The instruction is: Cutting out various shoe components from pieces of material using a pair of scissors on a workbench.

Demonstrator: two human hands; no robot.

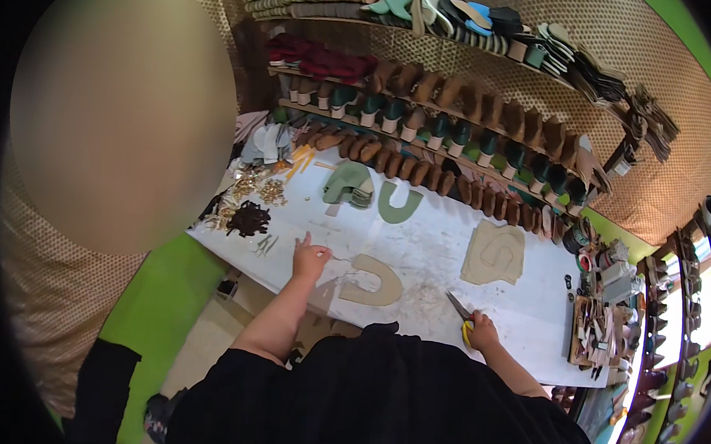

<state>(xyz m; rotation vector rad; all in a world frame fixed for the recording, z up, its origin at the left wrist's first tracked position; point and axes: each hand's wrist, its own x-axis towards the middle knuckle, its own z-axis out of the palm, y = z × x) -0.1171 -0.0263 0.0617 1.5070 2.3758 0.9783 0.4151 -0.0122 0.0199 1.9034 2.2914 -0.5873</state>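
A beige U-shaped piece of material (389, 286) lies flat on the white table, its open end facing left. Just left of that opening is my left hand (312, 260), thumb and fingertip pinched together. From the pinch a thin, pale strip (340, 259) seems to trail toward the piece; its detail is too small to make out. On the right, my right hand (486, 330) grips scissors (468, 328) by their yellow handles. Their blades point away and left, resting close to the tabletop, apart from the beige piece.
Stacked beige sheets (494, 265) lie at the right; green U-shaped pieces (393, 209) sit farther back. A dark brown pile (249, 219) and gold-coloured bits (273, 192) are at left. Shelves of shoe parts (468, 151) line the back; a rack of cut pieces (594, 339) stands at the right edge.
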